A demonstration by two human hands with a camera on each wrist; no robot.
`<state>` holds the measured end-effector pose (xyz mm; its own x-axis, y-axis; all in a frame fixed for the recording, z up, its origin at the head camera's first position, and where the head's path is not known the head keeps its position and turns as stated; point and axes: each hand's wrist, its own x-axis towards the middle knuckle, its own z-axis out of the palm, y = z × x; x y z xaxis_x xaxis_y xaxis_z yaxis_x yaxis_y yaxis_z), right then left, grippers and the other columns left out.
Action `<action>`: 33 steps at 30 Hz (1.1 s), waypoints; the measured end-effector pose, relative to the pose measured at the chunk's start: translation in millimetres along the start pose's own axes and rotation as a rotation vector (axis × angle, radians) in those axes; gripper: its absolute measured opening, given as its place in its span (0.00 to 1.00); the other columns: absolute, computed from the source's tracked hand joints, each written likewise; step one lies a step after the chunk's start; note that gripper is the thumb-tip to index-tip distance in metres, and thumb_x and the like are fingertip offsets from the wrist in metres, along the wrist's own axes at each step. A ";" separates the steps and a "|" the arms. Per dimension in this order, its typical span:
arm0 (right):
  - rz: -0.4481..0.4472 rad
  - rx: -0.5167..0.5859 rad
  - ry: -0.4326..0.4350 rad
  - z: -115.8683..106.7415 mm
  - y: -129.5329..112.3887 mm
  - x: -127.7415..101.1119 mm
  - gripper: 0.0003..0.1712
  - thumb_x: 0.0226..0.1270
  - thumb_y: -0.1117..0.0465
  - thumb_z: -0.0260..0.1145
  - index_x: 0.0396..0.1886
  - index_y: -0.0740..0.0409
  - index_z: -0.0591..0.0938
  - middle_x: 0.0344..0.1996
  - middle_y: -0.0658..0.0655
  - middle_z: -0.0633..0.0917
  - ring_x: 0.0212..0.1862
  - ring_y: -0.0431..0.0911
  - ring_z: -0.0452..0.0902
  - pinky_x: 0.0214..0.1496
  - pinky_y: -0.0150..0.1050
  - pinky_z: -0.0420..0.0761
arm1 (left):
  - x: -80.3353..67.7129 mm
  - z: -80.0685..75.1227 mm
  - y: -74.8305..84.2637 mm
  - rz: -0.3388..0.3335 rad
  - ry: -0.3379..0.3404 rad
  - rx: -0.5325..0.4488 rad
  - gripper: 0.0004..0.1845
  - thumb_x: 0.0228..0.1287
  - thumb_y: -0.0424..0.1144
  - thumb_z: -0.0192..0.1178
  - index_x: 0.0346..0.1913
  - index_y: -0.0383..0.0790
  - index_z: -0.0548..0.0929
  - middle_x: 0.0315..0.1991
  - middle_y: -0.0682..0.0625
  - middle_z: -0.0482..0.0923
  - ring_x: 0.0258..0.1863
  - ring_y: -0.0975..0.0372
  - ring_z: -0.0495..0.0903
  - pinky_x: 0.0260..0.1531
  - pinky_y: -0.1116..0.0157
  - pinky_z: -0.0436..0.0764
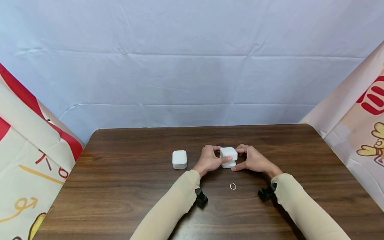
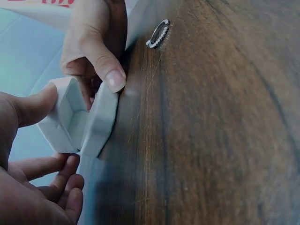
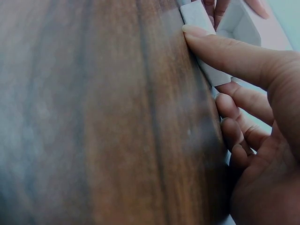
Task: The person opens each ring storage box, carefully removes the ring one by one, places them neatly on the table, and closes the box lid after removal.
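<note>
A big brown wooden surface (image 1: 120, 206) sat in front of a pale blue cloth wall (image 1: 192, 66). Two arms in tan sleeves (image 1: 168, 210) reached out over it. The left hand (image 1: 209, 159) and the right hand (image 1: 253, 159) met near the middle of the surface, one on each side of a small white box (image 1: 229, 156). The box was partly open, its lid lifted off the base. The left hand curled round it, thumb on the lid and fingers behind. The right hand pinched the box too, its thumb (image 2: 105, 65) pressing on the base down by the wood. Another white box (image 1: 179, 159), shut, stood to the left, apart from the hands. A tiny silver ring (image 1: 232, 186) lay on the wood, nearer the person, touched by nothing.
</note>
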<state>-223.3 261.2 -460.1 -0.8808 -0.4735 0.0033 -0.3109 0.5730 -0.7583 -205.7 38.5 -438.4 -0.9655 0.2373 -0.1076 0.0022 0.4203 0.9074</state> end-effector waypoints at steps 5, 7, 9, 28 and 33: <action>-0.004 0.013 -0.004 -0.3 0.9 0.1 0.28 0.47 0.53 0.86 0.50 0.53 0.89 0.45 0.51 0.82 0.50 0.49 0.74 0.58 0.50 0.69 | 0.0 0.7 -2.1 0.041 0.002 0.093 0.31 0.56 0.46 0.78 0.59 0.33 0.84 0.54 0.44 0.82 0.54 0.53 0.71 0.55 0.58 0.74; -0.005 0.021 -0.009 -0.3 1.6 -0.2 0.28 0.47 0.53 0.86 0.50 0.52 0.89 0.44 0.51 0.81 0.50 0.49 0.74 0.58 0.50 0.69 | -0.4 1.1 -3.3 0.060 0.005 0.122 0.30 0.55 0.46 0.79 0.58 0.34 0.85 0.52 0.45 0.83 0.52 0.54 0.71 0.54 0.58 0.74; -0.006 0.027 -0.013 -0.3 2.2 -0.5 0.29 0.48 0.53 0.86 0.51 0.53 0.88 0.44 0.51 0.81 0.49 0.49 0.74 0.57 0.50 0.69 | -1.1 1.6 -4.3 0.077 0.007 0.139 0.30 0.54 0.46 0.79 0.58 0.35 0.85 0.51 0.46 0.83 0.51 0.54 0.71 0.54 0.58 0.73; -0.009 0.013 -0.008 -0.1 2.8 -1.2 0.31 0.47 0.54 0.86 0.53 0.56 0.88 0.44 0.51 0.81 0.47 0.49 0.73 0.52 0.44 0.71 | -5.7 3.7 -4.8 0.167 0.054 0.211 0.24 0.51 0.44 0.81 0.50 0.40 0.89 0.44 0.51 0.85 0.49 0.55 0.73 0.53 0.59 0.71; -0.007 0.007 -0.008 -0.1 3.1 -0.7 0.32 0.47 0.53 0.86 0.54 0.56 0.87 0.44 0.51 0.81 0.46 0.49 0.73 0.52 0.44 0.71 | -7.1 4.7 -5.1 0.176 0.063 0.236 0.25 0.51 0.45 0.81 0.51 0.39 0.88 0.47 0.48 0.83 0.50 0.54 0.73 0.54 0.57 0.72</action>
<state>-223.6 263.4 -462.4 -0.8757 -0.4828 0.0033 -0.3143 0.5650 -0.7629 -197.7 38.8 -444.2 -0.9592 0.2727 0.0751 0.2243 0.5716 0.7893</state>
